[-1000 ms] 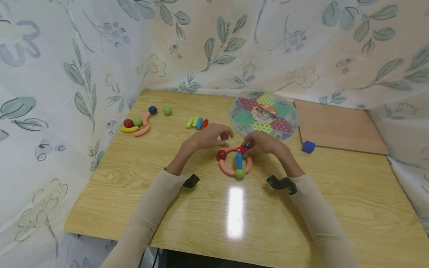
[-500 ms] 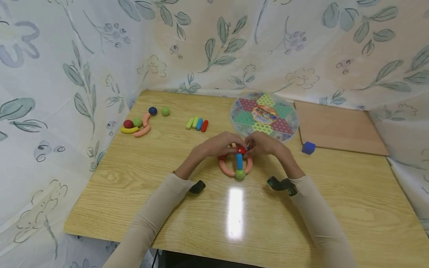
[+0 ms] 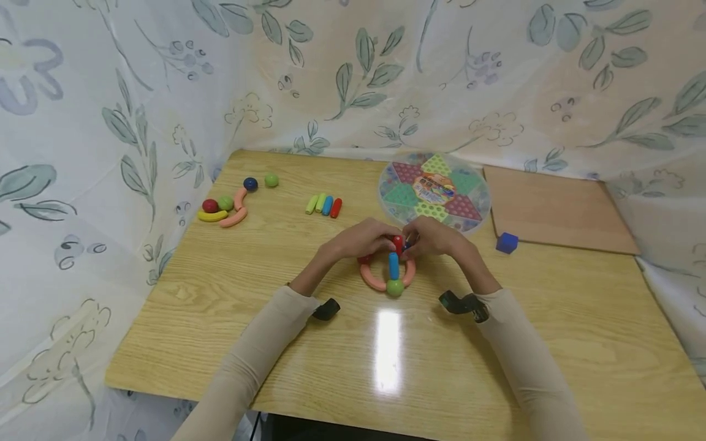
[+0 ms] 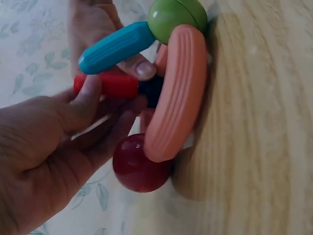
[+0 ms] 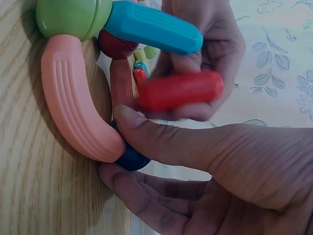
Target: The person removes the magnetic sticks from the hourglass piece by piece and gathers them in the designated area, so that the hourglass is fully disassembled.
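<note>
A ring of curved pink rods (image 3: 372, 279) joined by balls lies on the table. Its green ball (image 3: 394, 288) is nearest the person and carries a straight blue rod (image 3: 393, 266) angled upward. My left hand (image 3: 364, 237) pinches a straight red rod (image 4: 112, 85), which points up from the far side of the ring at the dark blue ball (image 5: 134, 159). My right hand (image 3: 432, 234) holds that dark blue ball between thumb and fingers. In the left wrist view a dark red ball (image 4: 142, 164) sits at the ring's left, mostly covered by my left hand in the head view.
Behind the hands lie several short rods (image 3: 328, 204) in a row and a round game board (image 3: 405, 193). More balls, curved pink rods and a yellow curved rod (image 3: 212, 216) are at the back left. To the right are a blue cube (image 3: 507, 242) and a brown board (image 3: 557, 208).
My left hand has moved right and down to the ring and taken hold of the red rod. That rod, pointing toward the person before, now stands more upright. My right hand stays at the dark blue ball.
</note>
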{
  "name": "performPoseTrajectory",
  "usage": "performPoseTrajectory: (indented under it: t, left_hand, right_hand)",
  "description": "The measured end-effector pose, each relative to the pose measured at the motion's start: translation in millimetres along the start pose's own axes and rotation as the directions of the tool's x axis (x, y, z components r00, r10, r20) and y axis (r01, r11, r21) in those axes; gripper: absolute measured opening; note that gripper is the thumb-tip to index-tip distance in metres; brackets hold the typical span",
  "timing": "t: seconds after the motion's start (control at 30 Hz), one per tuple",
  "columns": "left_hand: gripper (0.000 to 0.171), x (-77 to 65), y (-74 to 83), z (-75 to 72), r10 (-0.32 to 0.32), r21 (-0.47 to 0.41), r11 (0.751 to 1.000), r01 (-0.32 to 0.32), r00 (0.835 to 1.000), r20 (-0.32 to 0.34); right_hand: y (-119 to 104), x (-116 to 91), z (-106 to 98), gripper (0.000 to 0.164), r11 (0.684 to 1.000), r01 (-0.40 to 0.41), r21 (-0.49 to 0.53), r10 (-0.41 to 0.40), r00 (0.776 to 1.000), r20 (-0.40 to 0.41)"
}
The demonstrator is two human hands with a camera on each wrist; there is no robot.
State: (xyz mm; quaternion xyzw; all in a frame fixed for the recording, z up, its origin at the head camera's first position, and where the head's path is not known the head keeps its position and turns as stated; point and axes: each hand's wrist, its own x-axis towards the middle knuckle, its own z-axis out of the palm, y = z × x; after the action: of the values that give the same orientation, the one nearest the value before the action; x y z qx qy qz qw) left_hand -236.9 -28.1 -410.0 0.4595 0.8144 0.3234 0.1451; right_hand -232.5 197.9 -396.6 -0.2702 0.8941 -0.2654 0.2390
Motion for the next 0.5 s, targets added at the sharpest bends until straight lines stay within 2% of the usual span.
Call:
performPoseTrajectory:
  t: [0.13,0.3,0.4,0.5]
  left_hand:
    - [0.019,-2.7,1.5,-5.8,-0.109,-0.001,0.994,0.109,0.991,-0.072]
    - [0.021,-7.5,2.8,-20.0,-0.202,-0.008,0.979,0.204,0.964,-0.171]
    - [0.025,-10.0,-1.6,-27.7,-0.259,-0.011,0.964,0.267,0.925,-0.278]
    - [0.029,-10.3,-10.8,-32.8,-0.305,0.019,0.941,0.339,0.869,-0.39]
  right_hand:
    - [0.1,0.9,-0.1,0.028,1.0,-0.004,0.0,0.004,1.0,0.007]
    - [0.8,0.8,-0.5,0.033,1.0,-0.008,0.019,0.007,1.0,0.015]
    - [1.1,1.6,-0.2,0.033,1.0,-0.001,0.027,0.0,1.0,0.018]
    - [1.1,1.5,-0.9,0.033,1.0,0.002,0.022,-0.003,1.0,0.014]
